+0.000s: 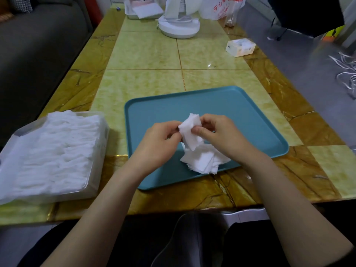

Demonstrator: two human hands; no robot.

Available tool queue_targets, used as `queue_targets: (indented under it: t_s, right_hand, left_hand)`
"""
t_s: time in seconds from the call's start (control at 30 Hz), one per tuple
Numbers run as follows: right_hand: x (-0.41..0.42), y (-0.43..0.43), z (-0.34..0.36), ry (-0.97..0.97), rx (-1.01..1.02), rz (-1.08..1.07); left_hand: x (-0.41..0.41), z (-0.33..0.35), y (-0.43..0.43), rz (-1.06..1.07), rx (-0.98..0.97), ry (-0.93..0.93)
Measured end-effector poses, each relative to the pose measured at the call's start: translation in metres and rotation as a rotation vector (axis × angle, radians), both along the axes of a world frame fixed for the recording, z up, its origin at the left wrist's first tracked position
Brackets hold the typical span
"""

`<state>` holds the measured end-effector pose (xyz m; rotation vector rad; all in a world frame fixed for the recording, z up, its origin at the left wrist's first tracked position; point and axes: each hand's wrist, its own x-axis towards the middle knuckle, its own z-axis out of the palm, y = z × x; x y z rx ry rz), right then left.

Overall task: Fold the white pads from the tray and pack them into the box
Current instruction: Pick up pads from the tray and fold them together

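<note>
Left hand point(159, 139) and right hand point(217, 135) both pinch one white square cotton pad point(189, 128) above the teal rectangular plastic tray point(240, 116). Loose pad pile point(204, 161): tray's 6 o'clock. Clear plastic box point(101, 139): 9 o'clock of tray.

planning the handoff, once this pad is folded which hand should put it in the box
Probably left: the clear box sits left of the teal tray, nearest the left hand; the right hand would cross over. Both pinch the white pad.
</note>
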<state>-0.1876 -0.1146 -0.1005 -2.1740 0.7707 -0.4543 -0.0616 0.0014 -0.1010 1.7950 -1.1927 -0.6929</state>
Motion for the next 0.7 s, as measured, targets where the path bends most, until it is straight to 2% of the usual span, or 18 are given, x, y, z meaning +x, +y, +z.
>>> queue_targets:
  t_s: [0.1, 0.2, 0.27, 0.33, 0.43, 0.5, 0.7]
  right_hand:
    - [0.002, 0.004, -0.002, 0.014, -0.034, -0.002]
    - [0.005, 0.009, -0.002, 0.032, -0.055, 0.035]
    - [0.004, 0.009, -0.002, 0.066, -0.06, 0.039]
    - [-0.001, 0.005, -0.002, 0.193, -0.077, 0.047]
    - [-0.01, 0.004, -0.005, 0.505, -0.154, 0.139]
    - [-0.011, 0.007, -0.004, 0.58, -0.193, 0.151]
    - [-0.005, 0.01, 0.0, 0.409, -0.203, 0.08]
  left_hand:
    - [-0.004, 0.006, 0.002, 0.034, 0.002, 0.094]
    - [-0.004, 0.002, 0.003, 0.106, -0.001, -0.183]
    - [0.0, -0.001, 0.003, 0.188, -0.065, -0.257]
    - [0.005, -0.003, 0.004, 0.248, -0.099, -0.299]
    - [0.009, -0.001, 0.006, 0.278, -0.106, -0.331]
    - [0.011, -0.002, 0.006, 0.284, -0.098, -0.338]
    - [0.011, -0.003, 0.006, 0.287, -0.075, -0.351]
